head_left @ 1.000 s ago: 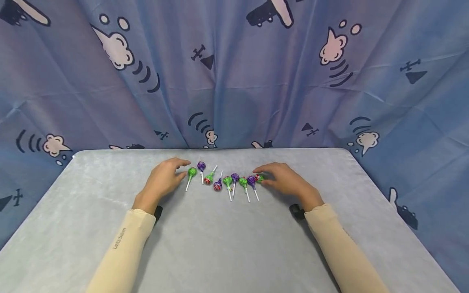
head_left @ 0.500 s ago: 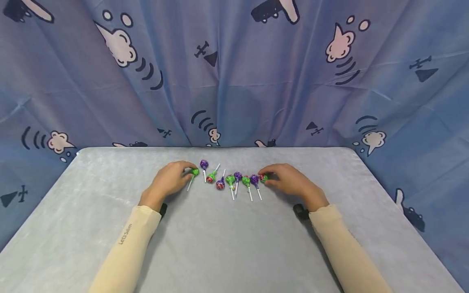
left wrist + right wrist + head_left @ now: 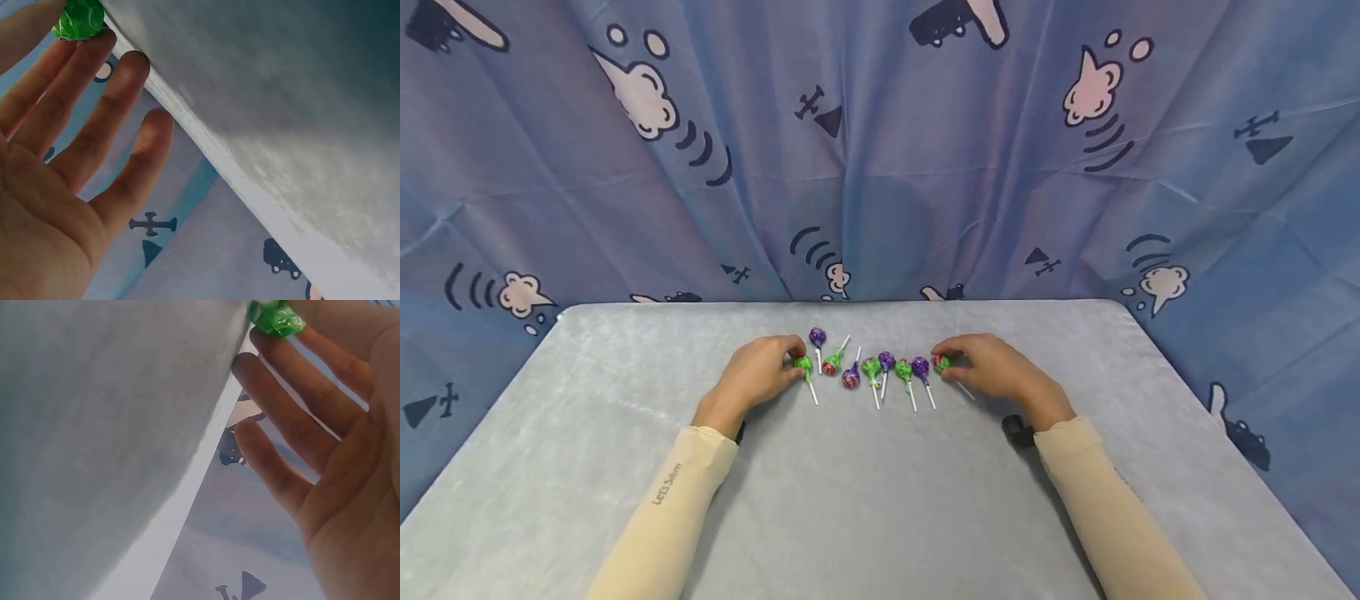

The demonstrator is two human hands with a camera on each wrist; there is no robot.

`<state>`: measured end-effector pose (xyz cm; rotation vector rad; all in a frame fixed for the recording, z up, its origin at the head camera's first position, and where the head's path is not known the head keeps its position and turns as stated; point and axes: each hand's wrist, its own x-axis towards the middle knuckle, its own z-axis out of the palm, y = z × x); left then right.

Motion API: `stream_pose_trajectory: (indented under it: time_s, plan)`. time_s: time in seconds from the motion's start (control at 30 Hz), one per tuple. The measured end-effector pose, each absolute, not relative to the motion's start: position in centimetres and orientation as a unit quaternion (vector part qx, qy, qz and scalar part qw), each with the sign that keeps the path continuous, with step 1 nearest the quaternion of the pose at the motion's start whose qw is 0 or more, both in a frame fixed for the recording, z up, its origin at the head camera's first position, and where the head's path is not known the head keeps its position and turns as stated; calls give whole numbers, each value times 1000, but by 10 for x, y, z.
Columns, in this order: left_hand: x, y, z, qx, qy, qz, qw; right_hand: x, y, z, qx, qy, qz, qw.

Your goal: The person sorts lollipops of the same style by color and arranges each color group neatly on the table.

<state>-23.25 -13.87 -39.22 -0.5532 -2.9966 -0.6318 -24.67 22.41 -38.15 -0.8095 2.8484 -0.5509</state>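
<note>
My left hand (image 3: 762, 369) pinches a green-wrapped lollipop (image 3: 805, 367) by its head at the left end of a row on the table. Its white stick points toward me and slightly right. In the left wrist view the shiny green wrapper (image 3: 80, 19) sits between thumb and fingertips, the other fingers spread. At the row's right end, my right hand (image 3: 988, 365) pinches a green and red lollipop (image 3: 942, 363), its stick slanting out under the hand. The right wrist view has its green wrapper (image 3: 278, 322) at the thumb and fingertips. A purple lollipop (image 3: 921, 367) lies just beside it.
Between the hands lie several more lollipops: a purple one (image 3: 817, 337) set farther back, a green and red one (image 3: 832, 365) and a purple and red one (image 3: 851, 378) with sticks pointing away. A grey cloth-covered table (image 3: 865, 500) ends at a blue patterned curtain (image 3: 880, 150).
My left hand has moved right and taken hold of the green lollipop, whose stick has swung from lower left to lower right. The right hand's lollipop has shifted right, its stick now showing.
</note>
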Motion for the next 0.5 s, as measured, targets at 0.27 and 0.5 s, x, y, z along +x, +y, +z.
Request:
stream_pose_trajectory:
  time_s: [0.27, 0.5]
  plan:
    - [-228, -129, -389, -164, -969, -185, 8, -248, 224, -381, -262, 944, -185, 73]
    - [-227, -124, -389, -142, -972, -186, -5, -247, 225, -381, -260, 944, -191, 75]
